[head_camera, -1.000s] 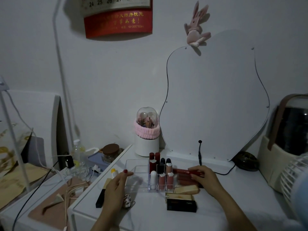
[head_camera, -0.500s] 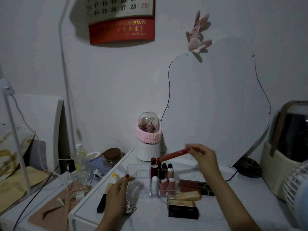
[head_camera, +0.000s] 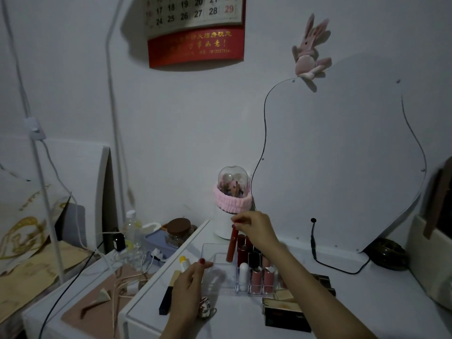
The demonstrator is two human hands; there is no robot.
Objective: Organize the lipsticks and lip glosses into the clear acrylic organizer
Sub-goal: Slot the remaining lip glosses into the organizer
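Head view here, pretty dim, so bear with me. Biggest thing I see is the wavy-edged frameless mirror (head_camera: 342, 155) leaning on the wall, then the white tabletop (head_camera: 367, 297) under everything. On it sits the clear acrylic organizer (head_camera: 221, 270) with a row of lipsticks standing in its right-hand slots, including two pink-capped ones (head_camera: 263, 277) at the front and a small white tube (head_camera: 243, 272) beside them. Behind it is a white cup with a pink fluffy band and clear dome lid (head_camera: 232, 199). My right hand (head_camera: 256, 231) pinches the top of a long red lip gloss tube (head_camera: 231, 245), holding it near upright with its lower end over the organizer's open left section. My left hand (head_camera: 190, 287) rests at the organizer's left edge, fingers loosely curled, index tip touching the rim. A black box (head_camera: 287, 319) lies flat in front, and a yellow-capped stick (head_camera: 183, 263) is just left of the tray.
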